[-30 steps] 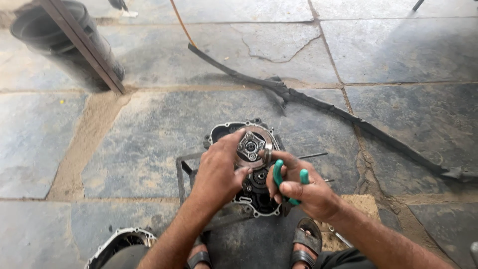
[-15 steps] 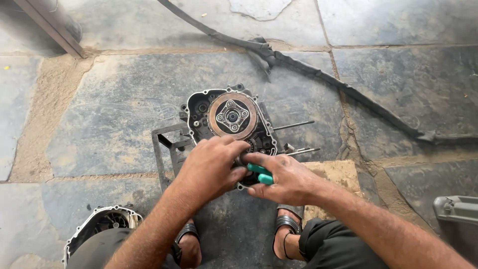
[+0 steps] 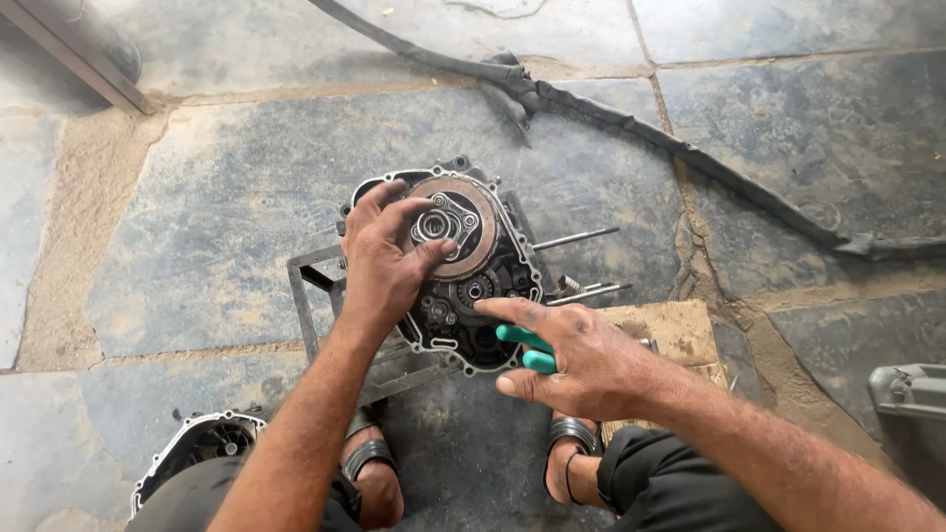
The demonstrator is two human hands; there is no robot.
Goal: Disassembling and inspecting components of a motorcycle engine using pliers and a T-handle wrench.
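Note:
A greasy engine case (image 3: pixel 493 286) lies on a stone floor between my feet, on a small metal frame (image 3: pixel 315 296). A round clutch assembly (image 3: pixel 455 227) sits in its upper half. My left hand (image 3: pixel 379 256) rests on the clutch, fingers curled around its centre hub. My right hand (image 3: pixel 562 355) is at the case's lower right edge and holds a tool with green handles (image 3: pixel 527 347), index finger stretched out toward the gears. The tool's tip is hidden.
Two long studs (image 3: pixel 576 238) stick out to the right of the case. A separate engine cover (image 3: pixel 197 448) lies at lower left. A black rubber strip (image 3: pixel 631 123) crosses the floor behind. A piece of cardboard (image 3: pixel 675 330) sits at right, a grey box (image 3: pixel 907 389) beyond.
My left hand moved up from the lower part of the case onto the clutch hub. My right hand stayed at the lower right with the green-handled tool. The view shifted slightly.

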